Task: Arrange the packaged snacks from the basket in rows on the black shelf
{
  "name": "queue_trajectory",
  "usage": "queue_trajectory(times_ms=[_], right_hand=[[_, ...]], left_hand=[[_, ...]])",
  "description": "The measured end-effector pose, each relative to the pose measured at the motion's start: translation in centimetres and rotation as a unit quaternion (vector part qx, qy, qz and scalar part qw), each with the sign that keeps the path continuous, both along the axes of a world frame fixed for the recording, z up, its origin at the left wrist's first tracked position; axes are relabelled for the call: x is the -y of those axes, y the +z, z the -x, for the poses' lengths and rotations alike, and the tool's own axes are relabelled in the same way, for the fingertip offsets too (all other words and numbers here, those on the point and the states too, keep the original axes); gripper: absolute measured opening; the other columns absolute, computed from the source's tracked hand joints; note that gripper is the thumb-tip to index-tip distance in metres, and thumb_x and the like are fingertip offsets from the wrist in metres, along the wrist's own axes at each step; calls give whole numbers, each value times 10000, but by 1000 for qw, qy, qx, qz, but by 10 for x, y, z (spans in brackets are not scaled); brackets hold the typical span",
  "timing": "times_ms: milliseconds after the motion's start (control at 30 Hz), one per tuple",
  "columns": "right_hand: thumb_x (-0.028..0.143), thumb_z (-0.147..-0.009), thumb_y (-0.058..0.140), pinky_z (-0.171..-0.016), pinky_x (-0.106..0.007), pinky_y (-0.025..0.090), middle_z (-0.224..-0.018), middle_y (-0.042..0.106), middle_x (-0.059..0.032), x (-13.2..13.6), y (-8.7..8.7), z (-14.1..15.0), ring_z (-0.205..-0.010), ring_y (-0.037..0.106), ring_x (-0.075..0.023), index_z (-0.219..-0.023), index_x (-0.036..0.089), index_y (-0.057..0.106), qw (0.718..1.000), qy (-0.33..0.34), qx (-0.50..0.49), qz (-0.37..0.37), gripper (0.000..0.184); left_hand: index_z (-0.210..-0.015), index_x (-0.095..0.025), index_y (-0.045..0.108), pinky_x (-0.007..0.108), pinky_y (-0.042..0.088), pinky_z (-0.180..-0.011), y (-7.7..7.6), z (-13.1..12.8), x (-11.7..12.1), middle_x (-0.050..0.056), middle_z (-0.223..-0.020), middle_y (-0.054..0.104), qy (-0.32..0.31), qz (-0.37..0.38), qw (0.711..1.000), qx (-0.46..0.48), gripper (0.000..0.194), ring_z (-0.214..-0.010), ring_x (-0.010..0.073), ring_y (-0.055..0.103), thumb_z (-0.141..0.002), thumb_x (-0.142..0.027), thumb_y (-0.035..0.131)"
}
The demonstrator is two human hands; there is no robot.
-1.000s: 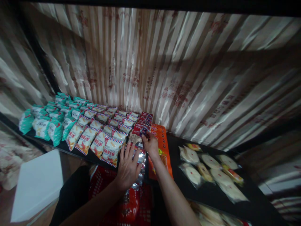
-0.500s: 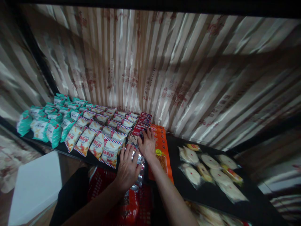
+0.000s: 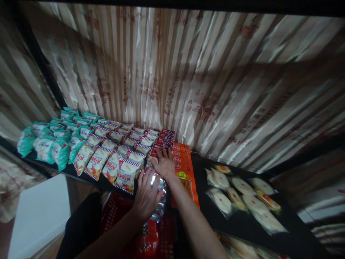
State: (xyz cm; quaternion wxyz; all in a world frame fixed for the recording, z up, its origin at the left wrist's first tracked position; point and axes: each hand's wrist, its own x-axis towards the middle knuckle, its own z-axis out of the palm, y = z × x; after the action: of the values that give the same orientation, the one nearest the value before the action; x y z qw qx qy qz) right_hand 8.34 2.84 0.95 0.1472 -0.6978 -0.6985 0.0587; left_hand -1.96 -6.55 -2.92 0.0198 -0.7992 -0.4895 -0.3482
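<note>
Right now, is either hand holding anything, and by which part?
The right hand shows no grip, lying spread over the dark red packets. The left hand covers silver packaging; whether its fingers hold any cannot be told.

dim scene overall, lower corners darkest. soft pale highlights streak folds of curtain (image 3: 151, 72), broad shadow band crossing its right half. light seems to fall from above; exact source not visible. small bright glare spots on silvery wrapping (image 3: 161, 185) by hands (image 3: 155, 180). white box (image 3: 40, 216) palest patch, not blown out. wide-angle stretch toward edges, shelf (image 3: 199, 180) slanting. right side smeared and soft, small print on packets hard to read.
</note>
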Motion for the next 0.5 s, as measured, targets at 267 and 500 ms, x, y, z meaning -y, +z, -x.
queue_trajectory(times_ms=[267,500], right_hand=[[599,-864,336,-1091,-453,134,-1494,287,-51,1,-3,0,-1389,134,-284,-1370,268,406,1000,4,-1,13,609],[599,-870,318,-1094,-467,133,-1506,259,-32,-2,-6,1,-1398,87,-290,-1367,287,407,1000,-14,-23,13,593]], left_hand=[[-1198,-129,527,541,299,-1054,0,1,2,181,-1317,457,-18,12,1000,15,447,-1286,319,344,-778,-277,563],[-1213,-126,518,517,305,-1060,-2,1,2,180,-1349,435,-16,43,999,10,490,-1298,319,335,-755,-287,588]])
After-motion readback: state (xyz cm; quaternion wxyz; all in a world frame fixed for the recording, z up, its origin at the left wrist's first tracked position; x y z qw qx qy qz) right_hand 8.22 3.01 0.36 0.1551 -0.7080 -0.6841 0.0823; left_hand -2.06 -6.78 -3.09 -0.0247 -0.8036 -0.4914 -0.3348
